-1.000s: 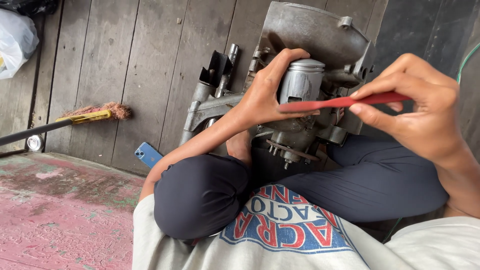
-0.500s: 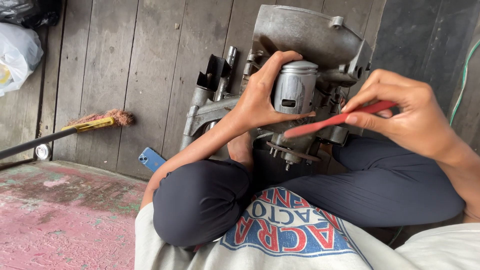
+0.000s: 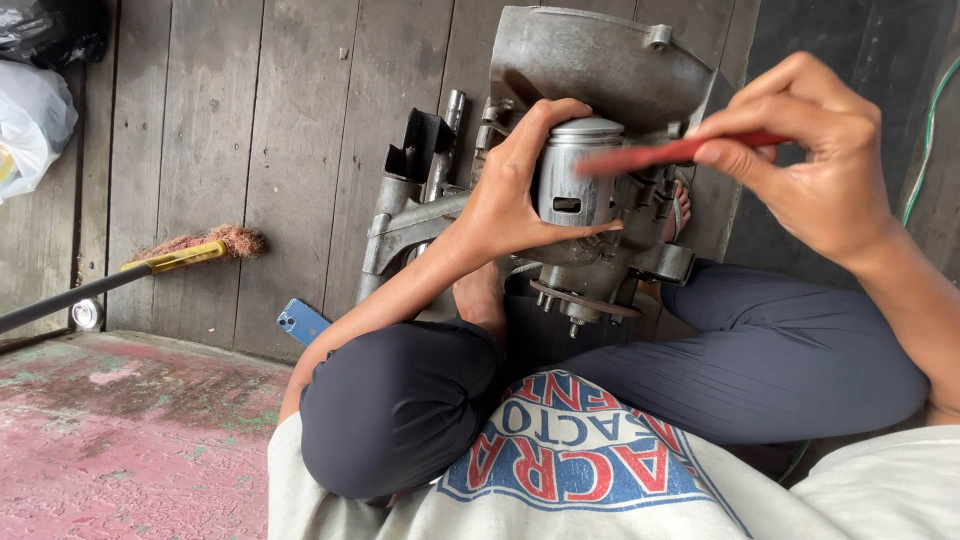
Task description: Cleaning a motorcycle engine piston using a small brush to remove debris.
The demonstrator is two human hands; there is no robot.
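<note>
Grey cast-metal engine block (image 3: 600, 60), greasy and dull, propped upright between the crossed legs in dark trousers (image 3: 780, 360) on the weathered grey plank floor (image 3: 270, 150), likely wedged there so it cannot roll.

From the head view only: left hand (image 3: 510, 200) wrapped around the silver cylindrical metal piston (image 3: 578, 175), thumb on the near side and fingers over the crown, apparently steadying it where it sticks out of the block. Right hand (image 3: 810, 150) pinched shut on a thin red flat strip, possibly a blade or file (image 3: 660, 155), held by the fingertips at one end so the free end lies across the piston's upper part, touching or just above it; blurred, so contact cannot be told for sure. Piston set against the block's middle, above a round flange with small studs (image 3: 585, 300).

Off to the left on the planks: blue smartphone (image 3: 300, 322) lying flat just beside the left knee, yellow-handled brush with reddish bristles (image 3: 195, 252) farther out, white plastic bag (image 3: 30, 120) at the edge. Nearer, worn red-painted concrete floor (image 3: 120, 440). Bottom of view, white printed shirt (image 3: 560, 470).
</note>
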